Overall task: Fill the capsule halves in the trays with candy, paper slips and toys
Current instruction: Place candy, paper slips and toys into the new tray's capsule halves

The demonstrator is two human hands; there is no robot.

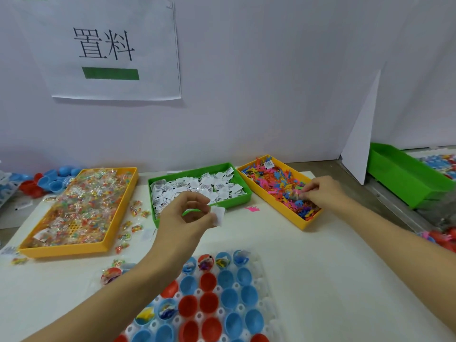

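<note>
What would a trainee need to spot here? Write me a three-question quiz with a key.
1. True or false: the left hand pinches a white paper slip.
2. Which bin does the right hand reach into?
A. candy bin
B. slip bin
C. toy bin
3. Fill in: the capsule halves in the clear tray are red and ____.

Key: 1 true; 2 C; 3 blue.
</note>
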